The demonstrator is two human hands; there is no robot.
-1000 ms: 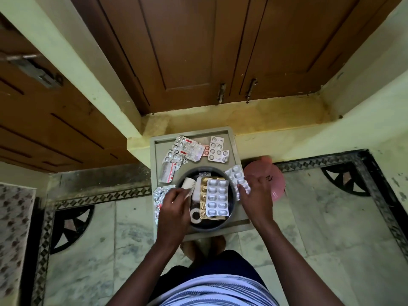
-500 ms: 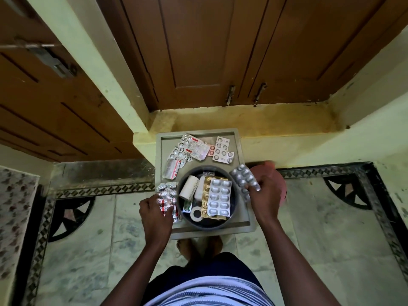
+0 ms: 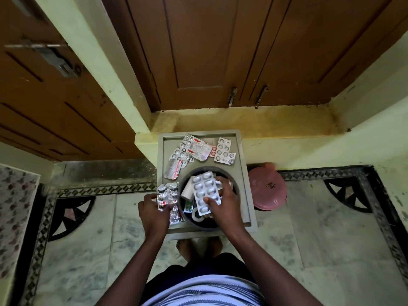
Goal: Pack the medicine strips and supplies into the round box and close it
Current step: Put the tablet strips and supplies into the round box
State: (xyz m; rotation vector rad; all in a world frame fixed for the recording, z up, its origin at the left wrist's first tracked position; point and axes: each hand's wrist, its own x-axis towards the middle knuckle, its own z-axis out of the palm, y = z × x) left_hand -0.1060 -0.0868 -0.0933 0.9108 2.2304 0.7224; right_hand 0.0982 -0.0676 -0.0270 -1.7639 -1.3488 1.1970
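A dark round box (image 3: 234, 184) stands open on a grey square stool (image 3: 245, 173). Over the box my right hand (image 3: 223, 204) grips a silver blister strip (image 3: 205, 193) of oval tablets. A white roll (image 3: 187, 191), a tape ring (image 3: 197, 215) and other strips lie inside, partly hidden. At the box's left, my left hand (image 3: 154, 212) holds a stack of crinkled silver strips (image 3: 167, 196) with red print. Several more strips (image 3: 194, 151) lie on the stool's far half. The pink round lid (image 3: 268, 189) rests on the floor to the right of the stool.
The stool stands on a marble floor (image 3: 320, 239) against a low yellow step (image 3: 287, 149). Brown wooden doors (image 3: 198, 51) rise behind it. My bare feet (image 3: 198, 246) show under the stool's near edge.
My right hand has carried the silver strip from the box's right side to over the box. My left hand has closed on the crinkled strips at the left.
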